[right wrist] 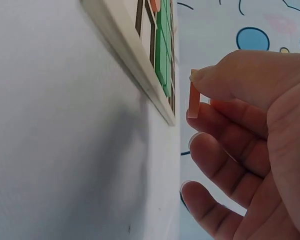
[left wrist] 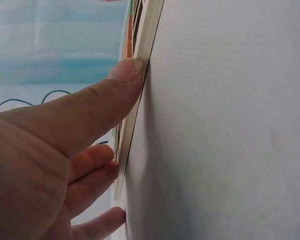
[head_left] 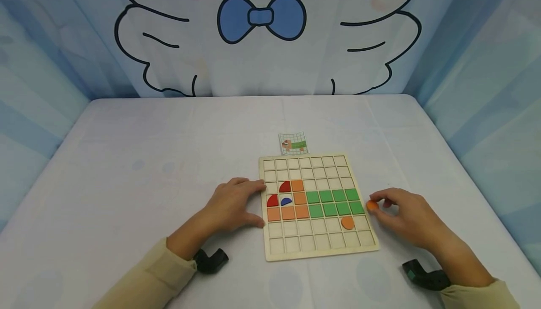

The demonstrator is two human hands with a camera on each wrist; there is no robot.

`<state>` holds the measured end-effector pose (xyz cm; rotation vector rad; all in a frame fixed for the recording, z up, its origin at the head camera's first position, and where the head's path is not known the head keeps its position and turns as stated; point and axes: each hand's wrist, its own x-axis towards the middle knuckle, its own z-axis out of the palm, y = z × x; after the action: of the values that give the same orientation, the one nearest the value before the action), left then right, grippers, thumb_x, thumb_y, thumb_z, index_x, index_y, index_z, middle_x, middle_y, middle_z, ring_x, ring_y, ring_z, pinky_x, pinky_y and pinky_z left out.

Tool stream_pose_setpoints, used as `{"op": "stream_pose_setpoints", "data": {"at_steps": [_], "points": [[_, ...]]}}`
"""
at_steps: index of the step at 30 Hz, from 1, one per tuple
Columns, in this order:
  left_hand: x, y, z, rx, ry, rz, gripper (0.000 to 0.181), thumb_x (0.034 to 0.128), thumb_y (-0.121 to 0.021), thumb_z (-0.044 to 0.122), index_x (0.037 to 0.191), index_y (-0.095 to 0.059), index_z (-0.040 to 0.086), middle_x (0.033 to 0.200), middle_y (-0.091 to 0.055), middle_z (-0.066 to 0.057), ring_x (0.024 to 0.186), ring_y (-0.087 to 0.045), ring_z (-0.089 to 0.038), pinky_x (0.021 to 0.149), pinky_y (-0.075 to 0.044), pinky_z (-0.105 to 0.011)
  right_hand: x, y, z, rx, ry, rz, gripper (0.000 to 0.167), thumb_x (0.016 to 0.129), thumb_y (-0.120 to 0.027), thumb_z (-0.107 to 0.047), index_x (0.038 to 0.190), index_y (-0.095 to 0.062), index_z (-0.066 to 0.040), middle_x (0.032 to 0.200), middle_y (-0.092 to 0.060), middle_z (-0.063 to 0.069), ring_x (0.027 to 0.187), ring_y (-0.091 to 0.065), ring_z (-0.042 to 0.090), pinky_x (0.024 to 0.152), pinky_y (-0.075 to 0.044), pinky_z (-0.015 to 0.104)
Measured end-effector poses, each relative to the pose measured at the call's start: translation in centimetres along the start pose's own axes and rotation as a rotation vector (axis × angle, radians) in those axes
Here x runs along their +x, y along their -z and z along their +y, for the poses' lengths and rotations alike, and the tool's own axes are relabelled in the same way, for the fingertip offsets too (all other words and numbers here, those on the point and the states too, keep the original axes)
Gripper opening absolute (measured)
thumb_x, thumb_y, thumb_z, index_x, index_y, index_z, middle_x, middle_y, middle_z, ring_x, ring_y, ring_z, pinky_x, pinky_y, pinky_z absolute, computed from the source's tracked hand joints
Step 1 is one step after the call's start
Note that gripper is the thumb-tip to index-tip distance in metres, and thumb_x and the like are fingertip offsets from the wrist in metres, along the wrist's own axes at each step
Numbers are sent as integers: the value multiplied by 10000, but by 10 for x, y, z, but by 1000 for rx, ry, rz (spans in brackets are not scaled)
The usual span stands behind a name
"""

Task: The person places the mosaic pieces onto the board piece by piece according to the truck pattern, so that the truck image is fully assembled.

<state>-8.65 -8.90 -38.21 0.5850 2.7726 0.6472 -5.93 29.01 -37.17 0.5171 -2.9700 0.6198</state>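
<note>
A wooden grid board [head_left: 314, 255] lies on the table, holding red, blue, orange and green pieces in several of its squares. My left hand [head_left: 232, 205] rests against the board's left edge, thumb and fingertips touching the rim [left wrist: 146, 42]. Just off the board's right side, my right hand [head_left: 412, 215] pinches an orange disc [head_left: 372, 205] between thumb and finger. The right wrist view shows that disc [right wrist: 194, 95] edge-on, held above the table. Another orange disc [head_left: 348, 223] sits in a square below the green pieces [head_left: 329, 210].
A small picture card [head_left: 293, 143] with a gridded animal design lies behind the board. White cloth covers the table [head_left: 169, 135]. A printed curtain [head_left: 262, 65] stands behind it. Dark wrist devices [head_left: 211, 261] are worn on both arms.
</note>
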Motion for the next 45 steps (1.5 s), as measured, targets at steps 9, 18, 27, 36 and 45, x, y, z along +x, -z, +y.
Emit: {"op": "stream_pose_setpoints", "data": {"at_steps": [9,18,27,36,45], "points": [[3,0,2,-2,21,-21,827,728,-905,392,1446,-549,191,1478,-514,25,1399,-368,-304,1068,-326,-545,1,-2,-9,20,80,32,232,839,-788,-93,1065,-732,-91,1000,-693,-26,822,-562,132,680,-473,365],[6,-1,4,1,21,-18,828,728,-904,398,1447,-548,195,1472,-520,28,1399,-367,-303,1063,-325,-555,4,-9,-23,49,190,36,272,799,-812,-65,1050,-718,-114,989,-672,-60,806,-558,109,656,-460,312],[6,-1,5,4,37,-20,840,724,-905,402,1453,-542,197,1482,-510,35,1409,-356,-304,1069,-315,-567,10,-18,-44,82,238,-9,243,816,-815,-88,1042,-732,-115,987,-674,-71,821,-580,98,706,-522,335],[7,-3,4,8,36,-10,844,720,-907,408,1452,-544,196,1472,-520,27,1406,-361,-317,1069,-315,-575,17,-28,-62,71,223,-78,192,861,-798,-190,1040,-741,-150,893,-601,-147,756,-477,63,644,-440,277],[6,-4,4,10,37,-4,839,720,-908,405,1449,-549,195,1465,-527,25,1399,-366,-321,1067,-320,-573,21,-40,-76,36,280,-103,128,889,-762,-205,1013,-753,-174,961,-681,-103,899,-621,127,790,-530,362]]}}
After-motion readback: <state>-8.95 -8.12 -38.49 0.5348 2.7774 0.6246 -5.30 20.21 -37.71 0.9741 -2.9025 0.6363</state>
